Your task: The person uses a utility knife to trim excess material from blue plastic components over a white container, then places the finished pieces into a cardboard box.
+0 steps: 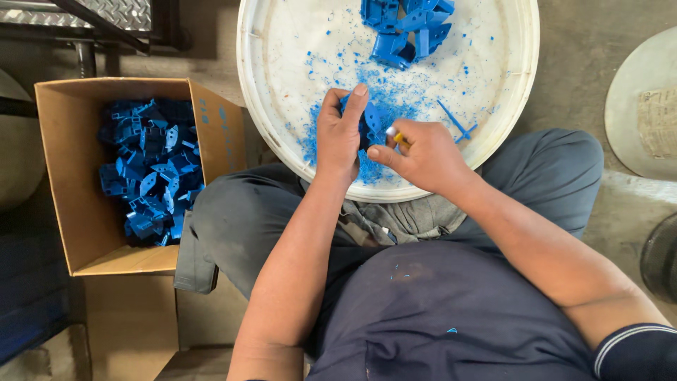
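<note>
Head view: hands (pixel 338 137) (pixel 419 155) gripping blue part (pixel 371 121), perhaps trimming.

My left hand (pixel 340 134): grips a blue moulded plastic part (pixel 371 123).
My right hand (pixel 422 154): pinches a small yellow-handled tool (pixel 399 137) against it.
Beneath: round white plastic tray (pixel 282 42), blue shavings (pixel 395 92).
Left: cardboard box (pixel 84 233) of blue parts (pixel 151 169).

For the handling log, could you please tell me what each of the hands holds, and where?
The left hand grips a blue plastic part around its side. The right hand pinches a small yellow-handled tool against the part.
</note>
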